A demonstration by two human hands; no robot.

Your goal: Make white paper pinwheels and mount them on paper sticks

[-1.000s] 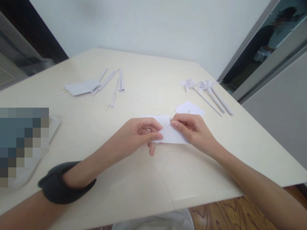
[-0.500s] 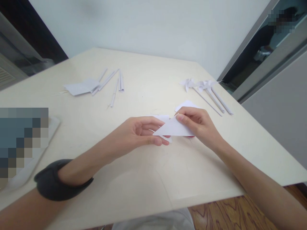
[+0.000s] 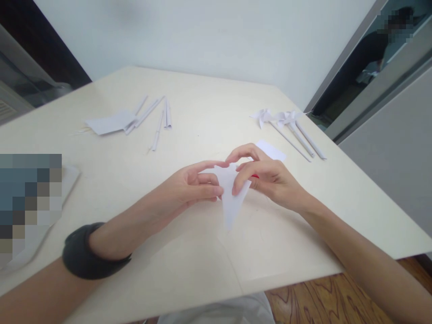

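Paper strips (image 3: 158, 119) and a flat sheet (image 3: 108, 122) lie at ten o'clock, seemingly unused stock, while finished pinwheels (image 3: 286, 126) rest at two o'clock; so part of the batch looks done, and the piece in hand is only folded. Left hand (image 3: 189, 186) pinches the white paper triangle (image 3: 231, 198) at table centre, fingers nearly closed on its edge; right hand (image 3: 266, 175) grips its top, fingers curled, point hanging toward six o'clock.

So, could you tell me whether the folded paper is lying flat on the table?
No, both the left hand and right hand hold the folded paper up.
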